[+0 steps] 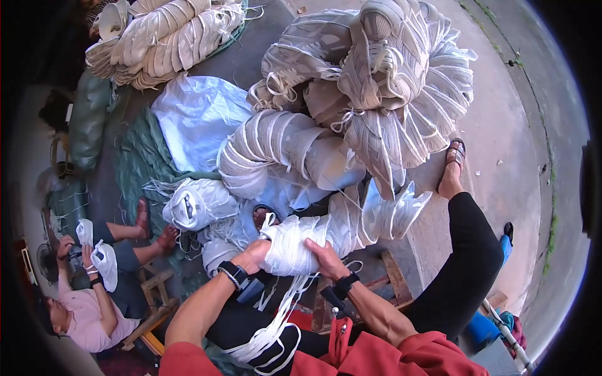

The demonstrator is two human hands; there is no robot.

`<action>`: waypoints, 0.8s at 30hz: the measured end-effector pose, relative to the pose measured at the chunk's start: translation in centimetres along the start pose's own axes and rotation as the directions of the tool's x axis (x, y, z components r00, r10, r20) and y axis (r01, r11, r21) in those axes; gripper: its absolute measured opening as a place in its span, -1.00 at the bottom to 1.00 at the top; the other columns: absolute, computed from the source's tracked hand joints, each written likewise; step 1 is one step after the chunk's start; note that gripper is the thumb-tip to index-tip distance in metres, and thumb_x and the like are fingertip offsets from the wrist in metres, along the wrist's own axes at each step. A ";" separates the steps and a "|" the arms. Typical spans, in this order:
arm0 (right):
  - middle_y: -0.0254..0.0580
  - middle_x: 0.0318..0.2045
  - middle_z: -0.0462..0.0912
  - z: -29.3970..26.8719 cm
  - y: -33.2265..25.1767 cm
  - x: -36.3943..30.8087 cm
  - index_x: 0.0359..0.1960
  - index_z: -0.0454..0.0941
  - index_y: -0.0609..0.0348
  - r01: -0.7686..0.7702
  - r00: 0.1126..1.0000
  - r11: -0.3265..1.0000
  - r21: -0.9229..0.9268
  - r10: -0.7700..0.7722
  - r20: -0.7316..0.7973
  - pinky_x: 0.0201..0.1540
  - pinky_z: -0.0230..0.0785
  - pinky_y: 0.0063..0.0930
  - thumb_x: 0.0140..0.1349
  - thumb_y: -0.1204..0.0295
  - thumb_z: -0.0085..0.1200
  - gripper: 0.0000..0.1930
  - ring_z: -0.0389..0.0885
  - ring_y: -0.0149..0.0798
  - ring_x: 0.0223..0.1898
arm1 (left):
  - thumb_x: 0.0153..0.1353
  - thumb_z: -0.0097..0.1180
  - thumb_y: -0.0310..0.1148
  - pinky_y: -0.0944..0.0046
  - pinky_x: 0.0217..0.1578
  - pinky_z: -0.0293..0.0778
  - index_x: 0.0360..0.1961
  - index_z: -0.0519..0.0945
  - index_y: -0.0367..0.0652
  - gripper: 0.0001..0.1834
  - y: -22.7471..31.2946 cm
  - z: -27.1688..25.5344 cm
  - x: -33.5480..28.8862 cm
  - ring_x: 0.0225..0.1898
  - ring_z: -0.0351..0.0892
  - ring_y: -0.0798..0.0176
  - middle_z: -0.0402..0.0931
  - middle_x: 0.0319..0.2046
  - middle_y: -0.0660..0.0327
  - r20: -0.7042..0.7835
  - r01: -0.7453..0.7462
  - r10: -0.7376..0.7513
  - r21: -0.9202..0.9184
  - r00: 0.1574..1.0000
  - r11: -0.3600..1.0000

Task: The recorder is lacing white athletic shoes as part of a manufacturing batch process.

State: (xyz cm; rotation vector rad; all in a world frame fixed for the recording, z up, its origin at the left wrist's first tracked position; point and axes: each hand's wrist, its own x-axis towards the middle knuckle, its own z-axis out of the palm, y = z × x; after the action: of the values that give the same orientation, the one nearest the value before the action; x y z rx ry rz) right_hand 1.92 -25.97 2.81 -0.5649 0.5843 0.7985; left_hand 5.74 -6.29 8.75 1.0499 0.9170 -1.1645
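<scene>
Our left hand grips the left end of the white upper stack, held in front of us. Loose laces dangle below; we reckon they could snag and drag the stack askew. Our right hand clasps its right part, thumb on top, fingers mostly hidden. No brand, label or writing we can read.

Whites and creams set against red and black, seen from my remote seat.
I see white shoe uppers and white laces, the wearer's red top and black trousers; beyond them, beige-and-grey uppers patterned with pale curving lines, a cream stack banded by white edges, a bluish-white sheet, dark green sacking, a co-worker's pale pink shirt and grey ground.
</scene>
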 end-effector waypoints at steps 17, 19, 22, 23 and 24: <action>-0.17 -0.20 0.55 1.7 -2.4 -1.2 -0.06 0.39 0.36 0.042 0.993 0.960 -0.276 -0.071 -0.096 -0.12 0.38 -0.42 0.05 0.31 0.17 -0.54 0.53 -0.32 -0.22 | 0.26 -0.10 -0.26 0.22 0.00 0.38 0.10 0.34 -0.17 -0.59 -0.2 0.3 0.6 -0.06 0.49 0.27 0.44 0.00 0.17 0.222 0.119 -0.084 -0.154 0.972 0.981; -0.17 -0.22 0.55 1.7 -2.5 -1.3 -0.08 0.41 0.37 0.063 0.992 0.967 -0.248 -0.087 -0.087 -0.13 0.39 -0.42 0.05 0.31 0.17 -0.54 0.54 -0.33 -0.24 | 0.26 -0.10 -0.26 0.22 0.01 0.38 0.11 0.33 -0.16 -0.59 0.0 0.1 1.1 -0.05 0.48 0.27 0.43 0.00 0.18 0.240 0.130 -0.096 -0.132 0.966 0.983; -0.17 -0.21 0.55 1.4 -2.5 -1.2 -0.07 0.40 0.38 0.072 0.993 0.974 -0.217 -0.090 -0.074 -0.13 0.39 -0.42 0.05 0.31 0.17 -0.54 0.53 -0.33 -0.23 | 0.26 -0.11 -0.25 0.21 0.02 0.37 0.12 0.31 -0.16 -0.57 -0.2 -0.6 2.0 -0.04 0.47 0.28 0.42 0.01 0.18 0.292 0.211 -0.153 -0.181 0.944 0.960; -0.16 -0.21 0.55 0.9 -2.4 -1.0 -0.07 0.40 0.38 0.060 0.995 0.966 -0.252 -0.079 -0.068 -0.12 0.39 -0.42 0.05 0.31 0.17 -0.53 0.53 -0.33 -0.22 | 0.26 -0.11 -0.25 0.21 0.02 0.37 0.13 0.31 -0.16 -0.57 -0.2 -0.5 2.1 -0.03 0.47 0.28 0.42 0.02 0.18 0.309 0.207 -0.148 -0.168 0.940 0.964; -0.16 -0.20 0.54 0.5 -2.3 -0.9 -0.06 0.39 0.39 0.048 0.996 0.957 -0.286 -0.068 -0.061 -0.12 0.39 -0.42 0.06 0.31 0.17 -0.52 0.53 -0.32 -0.21 | 0.26 -0.11 -0.25 0.21 0.02 0.37 0.13 0.30 -0.16 -0.57 -0.3 -0.4 2.2 -0.03 0.47 0.28 0.41 0.02 0.18 0.325 0.202 -0.143 -0.155 0.935 0.967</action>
State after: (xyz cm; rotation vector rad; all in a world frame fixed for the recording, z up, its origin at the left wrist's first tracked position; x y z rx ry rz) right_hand 3.33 -27.40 4.27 -0.8743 0.5174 0.8147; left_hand 5.81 -6.50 6.55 0.6194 0.8590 -1.3195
